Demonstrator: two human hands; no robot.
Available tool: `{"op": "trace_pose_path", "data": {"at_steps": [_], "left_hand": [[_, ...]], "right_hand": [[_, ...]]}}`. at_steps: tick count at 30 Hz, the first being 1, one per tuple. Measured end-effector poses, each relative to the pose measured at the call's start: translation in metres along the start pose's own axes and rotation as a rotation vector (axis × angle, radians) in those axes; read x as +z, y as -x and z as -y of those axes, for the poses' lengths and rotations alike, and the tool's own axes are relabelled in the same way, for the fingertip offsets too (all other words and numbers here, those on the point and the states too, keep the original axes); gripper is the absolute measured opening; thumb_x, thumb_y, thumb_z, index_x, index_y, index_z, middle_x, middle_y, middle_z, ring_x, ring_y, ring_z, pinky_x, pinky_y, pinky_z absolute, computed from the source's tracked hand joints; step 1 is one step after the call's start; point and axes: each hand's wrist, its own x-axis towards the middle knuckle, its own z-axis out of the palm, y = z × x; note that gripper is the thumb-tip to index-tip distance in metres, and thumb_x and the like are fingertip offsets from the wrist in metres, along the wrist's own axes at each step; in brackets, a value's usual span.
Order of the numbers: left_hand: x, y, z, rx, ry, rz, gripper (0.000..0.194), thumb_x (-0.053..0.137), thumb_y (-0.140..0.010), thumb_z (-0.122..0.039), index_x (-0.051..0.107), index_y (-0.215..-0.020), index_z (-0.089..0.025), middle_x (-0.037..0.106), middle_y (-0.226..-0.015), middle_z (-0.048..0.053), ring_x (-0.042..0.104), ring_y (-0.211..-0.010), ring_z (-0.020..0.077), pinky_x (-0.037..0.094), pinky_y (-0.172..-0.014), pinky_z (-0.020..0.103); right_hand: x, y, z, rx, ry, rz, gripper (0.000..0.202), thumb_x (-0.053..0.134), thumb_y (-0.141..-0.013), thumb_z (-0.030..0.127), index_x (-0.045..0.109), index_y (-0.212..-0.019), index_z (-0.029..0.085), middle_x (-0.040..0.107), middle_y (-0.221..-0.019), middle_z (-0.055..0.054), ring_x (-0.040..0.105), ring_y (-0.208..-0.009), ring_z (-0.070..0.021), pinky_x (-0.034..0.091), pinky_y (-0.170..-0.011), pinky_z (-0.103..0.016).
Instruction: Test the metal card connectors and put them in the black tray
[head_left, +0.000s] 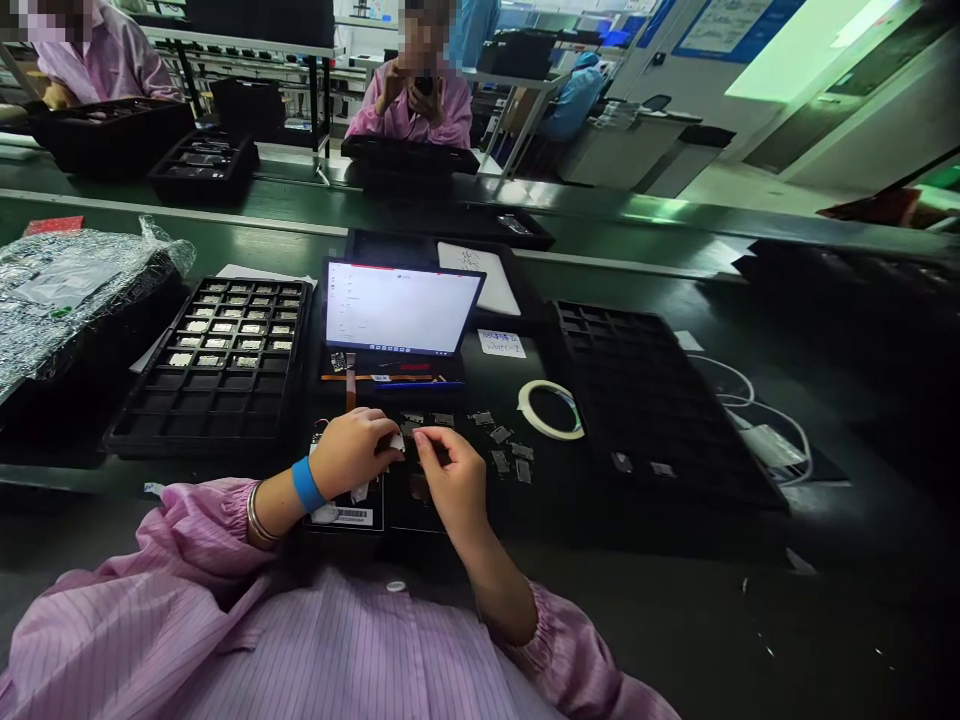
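My left hand [354,452], with a blue band on its wrist, pinches a small whitish module [397,441] in front of the laptop [405,310]. Just right of it, my right hand [454,475] has thumb and index finger pressed together; whatever lies between the fingertips is too small to make out. Several small grey metal parts [501,434] are scattered on the dark surface to the right. Below my left hand lies a black board with a white barcode label [352,516]. An orange flat cable [350,385] runs down from the laptop toward my left hand.
To the left stands a black compartment tray [210,400] with small modules in its upper rows. A tape roll [525,405] lies right of the metal parts, beside another black tray [652,400] holding two small pieces. Bubble-wrapped goods [75,290] sit far left. People sit across the bench.
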Motion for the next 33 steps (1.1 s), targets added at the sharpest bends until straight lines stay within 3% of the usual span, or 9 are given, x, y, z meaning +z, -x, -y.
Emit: {"op": "trace_pose_path", "data": {"at_steps": [3, 7, 17, 33], "left_hand": [[0.0011, 0.0001, 0.0005, 0.003, 0.015, -0.011, 0.016, 0.071, -0.083, -0.028, 0.072, -0.097, -0.02, 0.071, -0.091, 0.004, 0.065, -0.088, 0.0217, 0.052, -0.075, 0.032], [0.0023, 0.0008, 0.0002, 0.01, 0.029, -0.025, 0.012, 0.068, -0.085, -0.025, 0.072, -0.094, -0.019, 0.071, -0.091, 0.005, 0.065, -0.088, 0.0219, 0.052, -0.076, 0.033], [0.0026, 0.0022, -0.001, 0.014, 0.054, -0.042, 0.012, 0.065, -0.085, -0.02, 0.073, -0.094, -0.02, 0.069, -0.088, 0.005, 0.065, -0.084, 0.0208, 0.052, -0.075, 0.032], [0.0029, 0.0025, -0.0002, 0.022, 0.031, -0.027, 0.014, 0.069, -0.084, -0.025, 0.071, -0.097, -0.02, 0.069, -0.091, 0.005, 0.064, -0.087, 0.0219, 0.051, -0.073, 0.032]], "right_hand": [[-0.0014, 0.0021, 0.0028, -0.212, 0.146, -0.02, 0.019, 0.056, -0.09, 0.026, 0.072, -0.081, 0.023, 0.074, -0.085, -0.008, 0.066, -0.085, -0.025, 0.055, -0.081, -0.043], [-0.0013, 0.0023, 0.0059, -0.294, 0.185, -0.009, 0.02, 0.056, -0.089, 0.02, 0.075, -0.085, 0.022, 0.073, -0.087, -0.01, 0.065, -0.085, -0.0252, 0.055, -0.08, -0.043], [-0.0046, 0.0002, 0.0045, -0.239, 0.041, 0.119, 0.017, 0.061, -0.085, 0.021, 0.077, -0.089, 0.022, 0.072, -0.09, -0.008, 0.067, -0.085, -0.0241, 0.057, -0.077, -0.041], [-0.0066, -0.0007, 0.0, -0.139, 0.007, 0.091, 0.019, 0.057, -0.09, 0.025, 0.076, -0.086, 0.022, 0.074, -0.089, -0.008, 0.068, -0.085, -0.0232, 0.055, -0.076, -0.038]]}}
